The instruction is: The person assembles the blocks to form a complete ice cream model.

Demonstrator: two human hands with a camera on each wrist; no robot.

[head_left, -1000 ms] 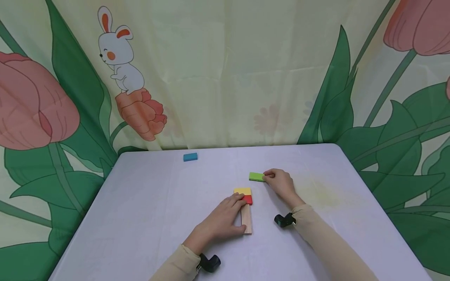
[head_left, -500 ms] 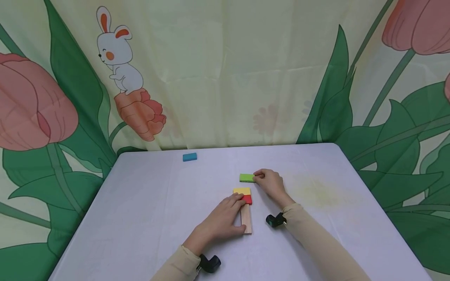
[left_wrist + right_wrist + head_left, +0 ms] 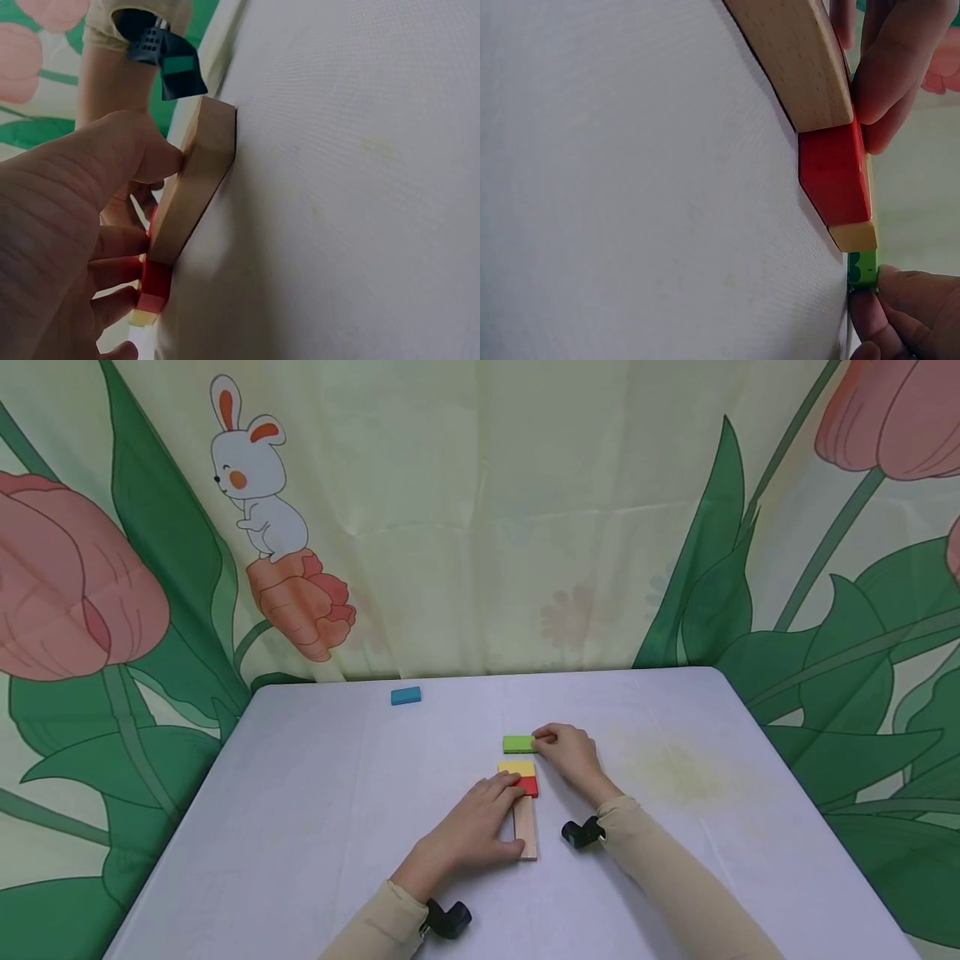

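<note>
Rabbit-and-tulip fabric (image 3: 420, 527) hangs behind the white surface (image 3: 315, 827). The right hand (image 3: 572, 756) pinches 1 green block (image 3: 517, 744) between its fingers, just beyond the yellow block (image 3: 516, 767); the left hand (image 3: 468, 831) rests extended fingers on the red block (image 3: 531, 786) and wooden block (image 3: 527, 828).

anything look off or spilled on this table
A faint yellowish patch discolors the white cloth, right of the right hand. It looks odd, possibly a stain, because the cloth around it appears plain.
</note>
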